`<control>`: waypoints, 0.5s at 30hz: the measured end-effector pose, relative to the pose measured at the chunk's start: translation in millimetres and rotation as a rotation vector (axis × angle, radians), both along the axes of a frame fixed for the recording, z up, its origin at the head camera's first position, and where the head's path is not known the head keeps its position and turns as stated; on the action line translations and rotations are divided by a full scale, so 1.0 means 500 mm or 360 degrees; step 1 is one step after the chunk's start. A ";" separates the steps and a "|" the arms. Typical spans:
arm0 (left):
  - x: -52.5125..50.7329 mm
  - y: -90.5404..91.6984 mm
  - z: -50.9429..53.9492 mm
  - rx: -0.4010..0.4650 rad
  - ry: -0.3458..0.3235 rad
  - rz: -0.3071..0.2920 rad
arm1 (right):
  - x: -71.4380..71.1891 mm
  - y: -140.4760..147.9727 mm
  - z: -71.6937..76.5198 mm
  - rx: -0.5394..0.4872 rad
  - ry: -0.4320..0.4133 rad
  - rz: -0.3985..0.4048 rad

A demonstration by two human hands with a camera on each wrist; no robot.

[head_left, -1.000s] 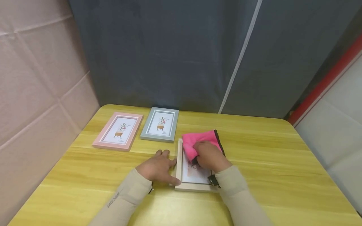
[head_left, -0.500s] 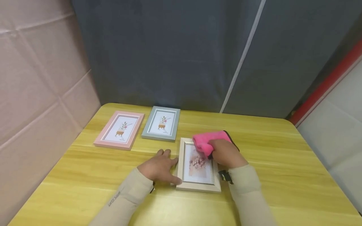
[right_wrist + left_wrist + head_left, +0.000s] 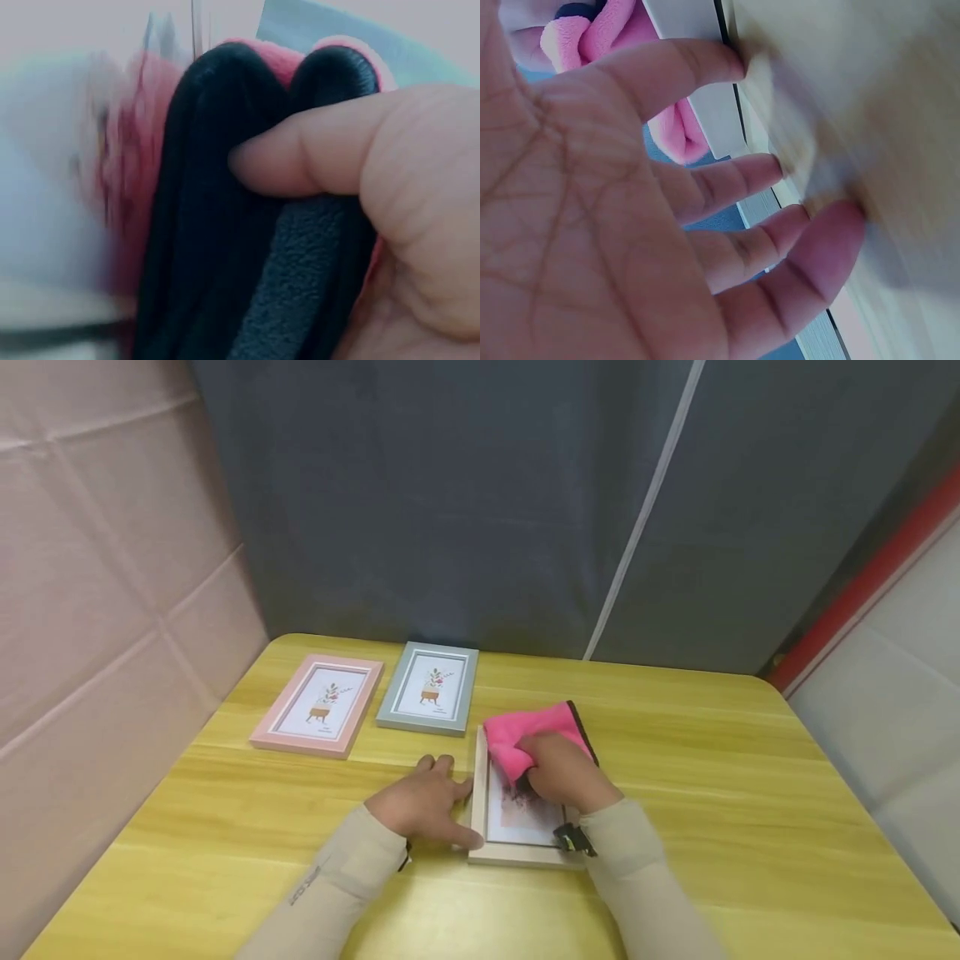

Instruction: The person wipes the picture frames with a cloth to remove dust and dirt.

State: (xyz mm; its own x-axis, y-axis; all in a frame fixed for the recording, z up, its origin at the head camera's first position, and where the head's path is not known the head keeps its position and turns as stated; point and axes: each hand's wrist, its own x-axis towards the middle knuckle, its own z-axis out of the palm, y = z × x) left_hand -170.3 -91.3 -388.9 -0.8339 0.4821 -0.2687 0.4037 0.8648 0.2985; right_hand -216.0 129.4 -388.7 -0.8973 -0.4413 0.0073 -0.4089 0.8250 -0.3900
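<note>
A cream picture frame [image 3: 525,855] lies flat on the table, its flower print partly covered. On its upper part lies a bright pink cloth [image 3: 536,724] with a dark edge. My right hand [image 3: 562,770] grips the cloth; in the right wrist view the thumb [image 3: 307,154] presses on the cloth's black side [image 3: 217,202]. My left hand [image 3: 420,802] rests at the frame's left side, fingers spread, with the thumb on the lower left corner. In the left wrist view the left hand's fingertips touch the wood and its palm [image 3: 577,232] holds nothing.
A pink picture frame [image 3: 270,735] and a grey-blue picture frame [image 3: 420,723] lie face up farther back on the left of the wooden table [image 3: 750,793]. A dark curtain [image 3: 450,510] hangs behind the table's far edge.
My right hand swept the cloth rightward across the cream frame, baring the print, then came back left over it. The left hand stayed in place.
</note>
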 end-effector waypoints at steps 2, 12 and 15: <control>-0.001 0.000 -0.001 -0.0010 -0.0002 0.0001 | 0.001 -0.006 -0.003 -0.0033 0.0002 0.0058; 0.002 0.001 -0.001 0.0010 -0.0039 0.0029 | 0.003 0.038 0.022 -0.0273 -0.0100 0.0084; 0.001 0.001 0.000 0.0027 -0.0052 0.0039 | -0.003 0.069 0.034 -0.0248 -0.0036 0.0045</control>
State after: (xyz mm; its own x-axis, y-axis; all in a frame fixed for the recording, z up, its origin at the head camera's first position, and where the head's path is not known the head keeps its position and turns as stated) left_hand -169.8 -90.8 -388.6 -0.8364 0.4663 -0.2881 0.3722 0.8690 0.3260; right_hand -217.5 163.8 -371.8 -0.8853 -0.4615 0.0574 -0.4207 0.7422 -0.5217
